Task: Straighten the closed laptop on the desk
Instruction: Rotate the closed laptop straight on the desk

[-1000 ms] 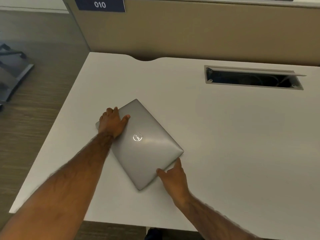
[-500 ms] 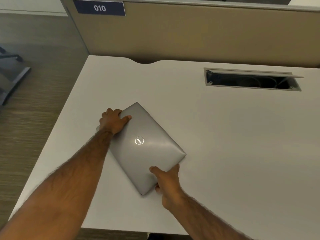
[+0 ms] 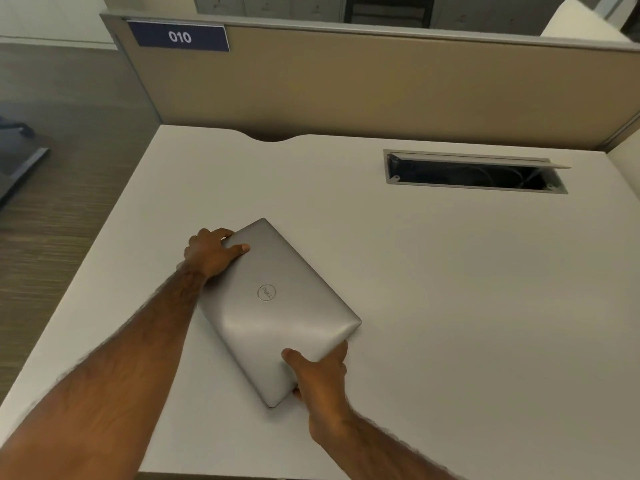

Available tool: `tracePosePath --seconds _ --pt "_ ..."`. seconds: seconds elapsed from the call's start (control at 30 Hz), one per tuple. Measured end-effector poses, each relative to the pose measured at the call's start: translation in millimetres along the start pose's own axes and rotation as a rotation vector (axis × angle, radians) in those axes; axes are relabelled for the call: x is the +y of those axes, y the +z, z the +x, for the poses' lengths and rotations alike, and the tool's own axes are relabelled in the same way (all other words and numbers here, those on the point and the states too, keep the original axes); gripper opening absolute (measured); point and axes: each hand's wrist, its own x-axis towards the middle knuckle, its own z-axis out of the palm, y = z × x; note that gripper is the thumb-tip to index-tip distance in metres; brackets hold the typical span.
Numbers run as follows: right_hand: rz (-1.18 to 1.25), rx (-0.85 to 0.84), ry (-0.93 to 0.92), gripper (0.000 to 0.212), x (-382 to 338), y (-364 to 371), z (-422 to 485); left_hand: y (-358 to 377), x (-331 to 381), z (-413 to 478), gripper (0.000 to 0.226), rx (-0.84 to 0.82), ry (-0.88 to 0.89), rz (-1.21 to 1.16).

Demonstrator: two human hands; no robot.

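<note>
A closed silver laptop point(image 3: 277, 306) with a round logo lies on the white desk point(image 3: 450, 289), turned at roughly 45 degrees to the desk's edges. My left hand point(image 3: 211, 252) grips its far left corner, thumb on the lid and fingers curled over the edge. At the near right edge my right hand point(image 3: 320, 374) holds the laptop, thumb on top and fingers wrapped under the side.
An open cable slot point(image 3: 474, 173) is sunk into the desk at the back right. A tan partition point(image 3: 381, 84) with a blue "010" label point(image 3: 180, 37) runs along the rear. The desk's left edge drops to wood-look floor point(image 3: 52, 202).
My right hand slid from touching the near edge to clasping it, thumb now on the lid. The left hand kept its hold on the far corner. The laptop has barely turned.
</note>
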Motion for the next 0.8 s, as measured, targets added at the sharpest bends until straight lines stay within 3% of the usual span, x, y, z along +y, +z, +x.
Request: tracePosePath --seconds 0.2,0.5,0.7,0.8 --pt "-0.15 0.071 -0.091 0.101 -15.0 -69.2 7.8 26.5 40.7 -36.9 0.065 0.009 -0.009 -0.091" --pt "-0.425 0.159 -0.228 0.08 -81.1 -200.4 61.3 92.1 114.3 -93.8 0.061 0.02 -0.08 -0.395" --pt "-0.527 0.188 -0.278 0.061 -116.1 -275.7 104.8 133.6 167.1 -125.8 0.062 0.036 -0.106 -0.462" --pt "-0.558 0.184 -0.299 0.063 -127.8 -303.8 121.0 150.2 189.2 -139.5 0.06 0.056 -0.114 -0.465"
